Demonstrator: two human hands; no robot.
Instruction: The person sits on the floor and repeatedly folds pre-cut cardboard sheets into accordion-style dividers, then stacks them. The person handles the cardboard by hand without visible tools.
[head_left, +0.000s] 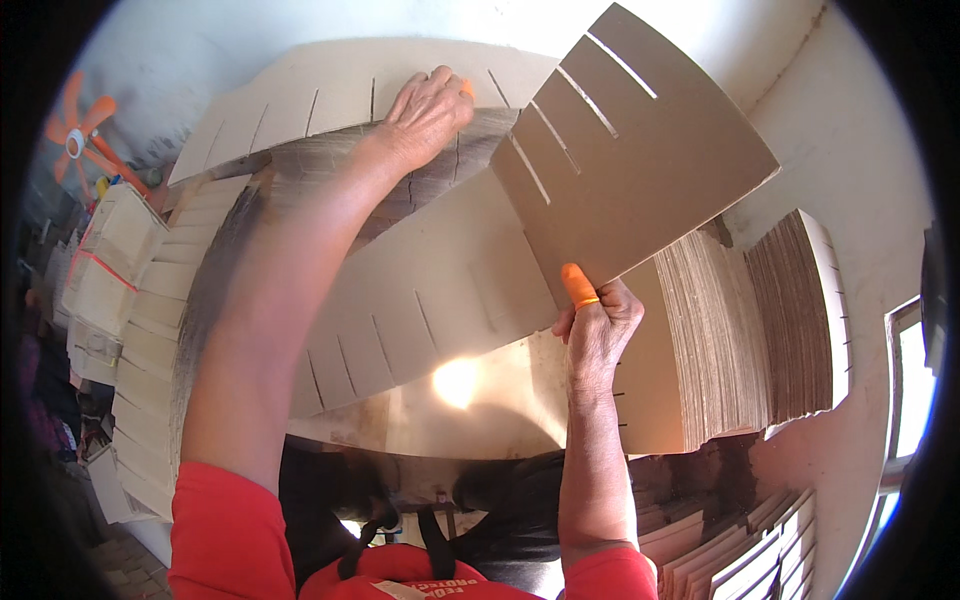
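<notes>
Fan (pixel 78 135): orange, far left, idle.
Left hand (pixel 425 115): fingers spread flat, pinning the slotted strip (pixel 330 100) steady.
Right hand (pixel 597 330): pinches slotted card (pixel 635 150) by its corner, raised and tilted clear.
Stack (pixel 790 320): right, within reach.

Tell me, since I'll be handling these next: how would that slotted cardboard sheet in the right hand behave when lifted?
The slotted cardboard sheet probably stays fairly stiff: the right hand pinches only its lower edge, yet it stands raised without drooping. It looks thin, so likely light. The slots cut in from one edge may let it bend or tear there.
</notes>
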